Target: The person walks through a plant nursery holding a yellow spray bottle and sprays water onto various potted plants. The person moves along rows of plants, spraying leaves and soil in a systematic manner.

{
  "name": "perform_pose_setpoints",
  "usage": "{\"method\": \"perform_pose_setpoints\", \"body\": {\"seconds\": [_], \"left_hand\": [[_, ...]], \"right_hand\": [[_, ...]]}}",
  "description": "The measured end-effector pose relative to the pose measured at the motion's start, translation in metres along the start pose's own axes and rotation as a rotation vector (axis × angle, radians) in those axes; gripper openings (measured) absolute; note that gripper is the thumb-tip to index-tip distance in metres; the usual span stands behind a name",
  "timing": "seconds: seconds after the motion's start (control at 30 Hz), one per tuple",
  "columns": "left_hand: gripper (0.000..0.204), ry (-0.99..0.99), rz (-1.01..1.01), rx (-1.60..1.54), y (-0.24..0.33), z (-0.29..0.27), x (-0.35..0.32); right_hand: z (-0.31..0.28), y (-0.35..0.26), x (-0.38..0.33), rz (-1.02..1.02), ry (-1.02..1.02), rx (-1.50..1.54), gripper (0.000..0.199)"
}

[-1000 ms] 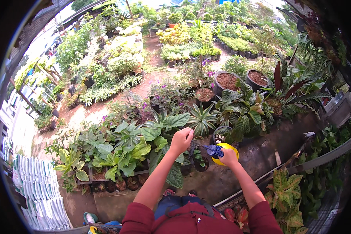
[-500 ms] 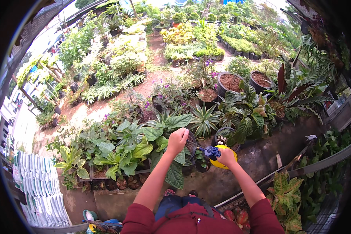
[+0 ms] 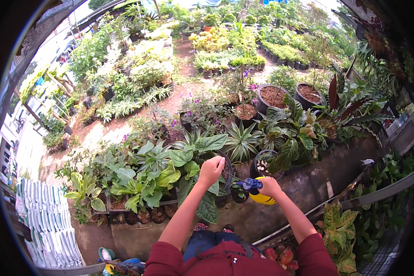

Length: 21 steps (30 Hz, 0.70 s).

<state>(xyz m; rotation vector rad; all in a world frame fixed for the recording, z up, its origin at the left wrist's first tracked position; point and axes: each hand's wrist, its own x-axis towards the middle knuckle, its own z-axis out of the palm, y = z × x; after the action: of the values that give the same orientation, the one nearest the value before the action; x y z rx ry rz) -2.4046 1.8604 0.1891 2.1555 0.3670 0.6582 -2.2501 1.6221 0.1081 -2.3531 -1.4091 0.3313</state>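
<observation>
My right hand [image 3: 270, 187] grips the blue handle of a sprayer [image 3: 264, 198] with a round yellow tank, which hangs tilted below the hand. From its blue head a thin dark wand [image 3: 236, 177] slants up and left toward my left hand [image 3: 210, 170]. That hand is closed in front of a dark pot, over the large green leaves [image 3: 206, 207] of a potted plant. What its fingers hold, if anything, is hidden. Beside the sprayer stands a small black pot [image 3: 239, 195] with a little plant.
Leafy potted plants [image 3: 142, 184] line the left front, and a spiky variegated plant [image 3: 241, 141] stands beyond my hands. A pot with white pebbles [image 3: 263, 166] sits to the right. A metal rail [image 3: 377, 191] and mottled leaves [image 3: 336, 225] border my right side. White sacks [image 3: 46, 221] are stacked at left.
My right hand has lowered slightly and tipped the sprayer, so more of the yellow tank's lower side shows. My left hand has shifted a little down and to the right, still closed.
</observation>
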Motion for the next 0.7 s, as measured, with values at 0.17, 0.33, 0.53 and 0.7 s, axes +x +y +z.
{"method": "perform_pose_setpoints", "body": {"seconds": [0.17, 0.33, 0.53, 0.7], "left_hand": [[0.028, 0.019, 0.014, 0.006, 0.0, 0.002, 0.005], [0.03, 0.059, 0.049, 0.013, 0.017, 0.0, 0.019], [0.03, 0.063, 0.078, -0.007, 0.025, 0.003, 0.02], [0.028, 0.018, 0.065, -0.042, 0.021, 0.007, 0.007]], "right_hand": [[0.009, -0.003, -0.003, 0.065, 0.089, 0.003, 0.022], [0.001, -0.005, 0.003, 0.106, 0.197, -0.049, 0.026], [-0.007, -0.006, -0.002, 0.11, 0.25, -0.025, 0.024], [0.001, -0.005, -0.017, 0.084, 0.145, 0.057, 0.021]]}}
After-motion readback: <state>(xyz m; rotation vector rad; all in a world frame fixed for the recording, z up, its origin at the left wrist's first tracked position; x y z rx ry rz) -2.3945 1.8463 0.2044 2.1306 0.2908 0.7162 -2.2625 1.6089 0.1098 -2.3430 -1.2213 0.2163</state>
